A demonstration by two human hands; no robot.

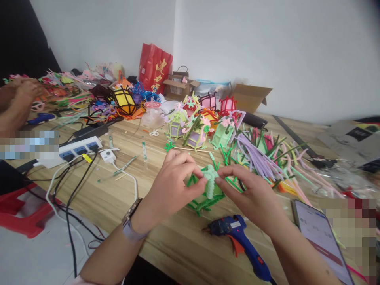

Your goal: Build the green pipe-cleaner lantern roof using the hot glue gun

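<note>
Between my two hands is a pale green fuzzy pipe-cleaner piece [210, 184], pinched at its upper part by the fingertips of both. My left hand [178, 180], with a watch on its wrist, grips it from the left. From the other side, my right hand [246, 184] holds it between thumb and forefinger. Behind and below the piece stands a green pipe-cleaner lantern [196, 206] on the table, partly hidden by my hands. A blue hot glue gun [234, 229] with an orange trigger lies just in front, below my right hand.
Several finished lanterns [176, 126] stand farther back. Loose purple pipe cleaners [258, 154] are heaped at right, near a phone [320, 237]. A power strip [80, 148] with trailing cables lies left. Another person's hand [28, 93] works at far left. A red bag [154, 67] stands behind.
</note>
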